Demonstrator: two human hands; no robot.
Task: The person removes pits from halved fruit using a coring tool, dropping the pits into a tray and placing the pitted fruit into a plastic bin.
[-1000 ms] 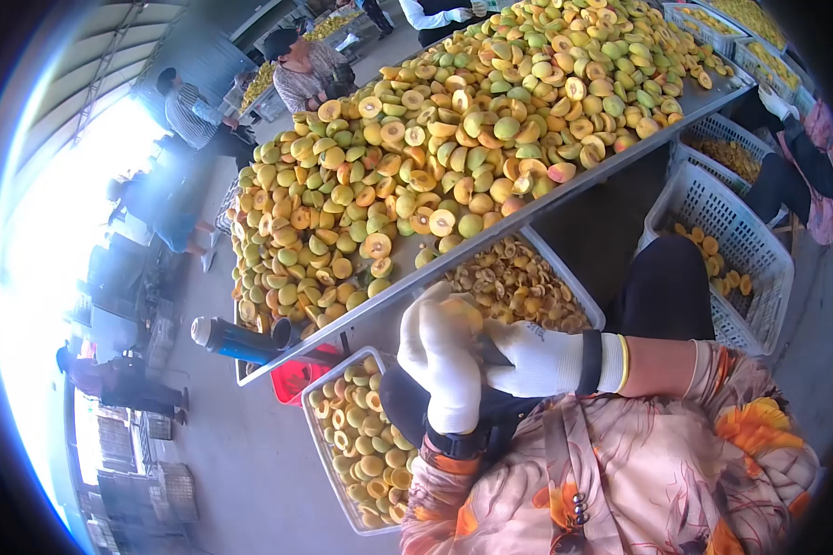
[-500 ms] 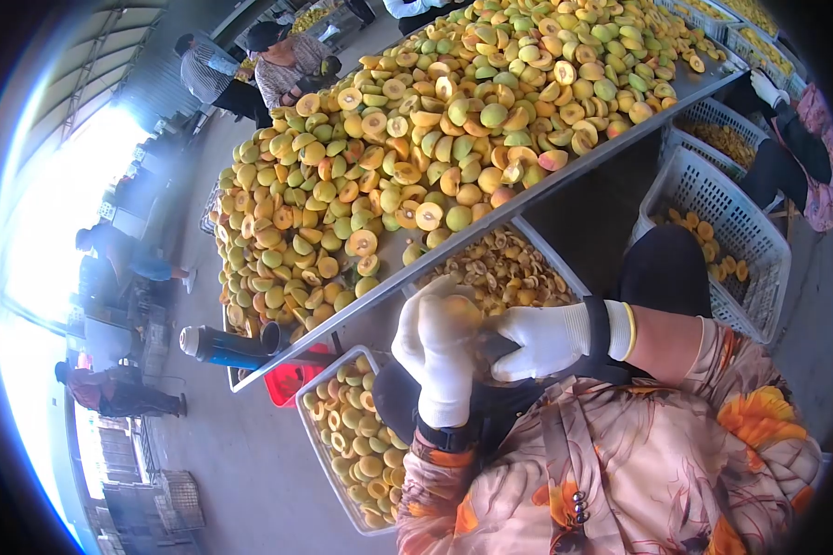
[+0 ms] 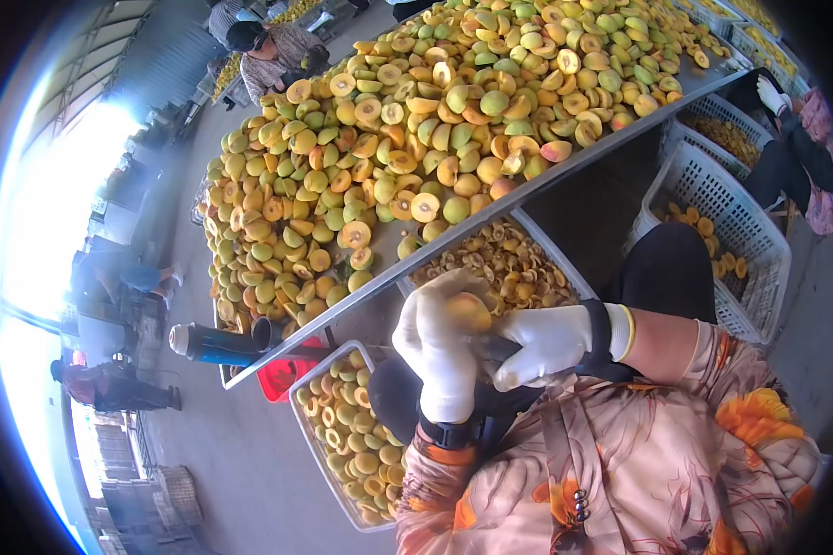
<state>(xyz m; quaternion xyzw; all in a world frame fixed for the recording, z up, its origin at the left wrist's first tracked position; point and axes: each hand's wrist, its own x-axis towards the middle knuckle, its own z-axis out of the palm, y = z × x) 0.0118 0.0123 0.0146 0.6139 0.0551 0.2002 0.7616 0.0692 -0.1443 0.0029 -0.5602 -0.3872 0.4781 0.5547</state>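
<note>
My left hand (image 3: 440, 342), in a white glove, is closed around a yellow-orange fruit (image 3: 467, 314) above my lap. Close against it on the right, my right hand (image 3: 541, 345), gloved too, is wrapped round a dark object (image 3: 498, 350) that my fingers mostly cover; what it is I cannot make out. Behind both hands, under the table edge, stands a crate of brownish fruit scraps (image 3: 504, 264). A big heap of halved fruit (image 3: 389, 157) lies on the metal table (image 3: 491, 211).
A crate of fruit halves (image 3: 356, 444) stands at lower left, by a red container (image 3: 282, 375) and a blue flask (image 3: 217, 344). At right are a grey crate (image 3: 745, 227) and a seated person's gloved hand (image 3: 770, 95). Another person (image 3: 278, 55) works across the table.
The view has shifted, so the heap appears further left. My hands stay close together, and the fruit in my left hand now shows more clearly between the fingers.
</note>
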